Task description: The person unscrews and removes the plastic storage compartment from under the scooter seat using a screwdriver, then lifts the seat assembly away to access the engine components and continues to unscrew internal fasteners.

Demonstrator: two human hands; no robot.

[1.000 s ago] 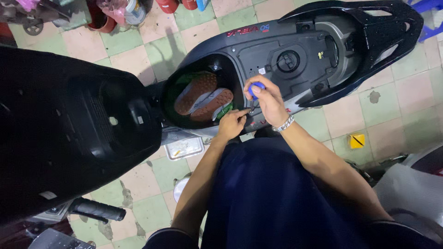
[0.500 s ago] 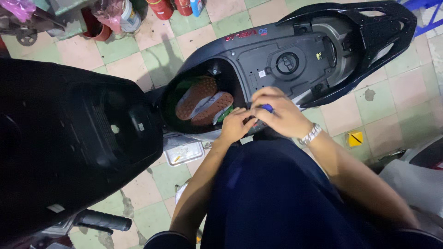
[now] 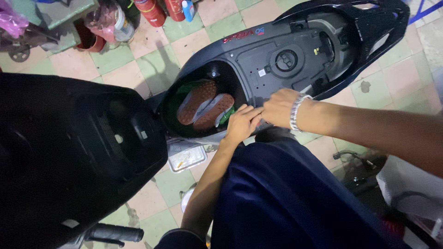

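Observation:
A black scooter point(image 3: 277, 60) stands with its seat point(image 3: 69, 152) tipped up to the left. The open storage well point(image 3: 210, 73) under the seat holds a pair of brown-soled shoes point(image 3: 205, 103) on a green cloth point(image 3: 226, 116). My right hand point(image 3: 277, 108), with a metal bracelet point(image 3: 295, 112) on the wrist, curls down onto the well's near rim. The blue-handled tool it held earlier is hidden under it. My left hand point(image 3: 242, 122) lies on the same rim with fingers stretched out, their tips touching my right fingers.
A small metal tray point(image 3: 187, 158) lies on the tiled floor beside the scooter. Red cylinders point(image 3: 150, 11), a blue-capped bottle point(image 3: 187, 9) and a bucket point(image 3: 90, 39) stand at the far wall. A handlebar grip point(image 3: 115, 233) sticks out at the lower left.
My right hand has dropped from above the panel down to the well's rim, and the blue handle has gone out of sight beneath it. My left hand stayed on the rim.

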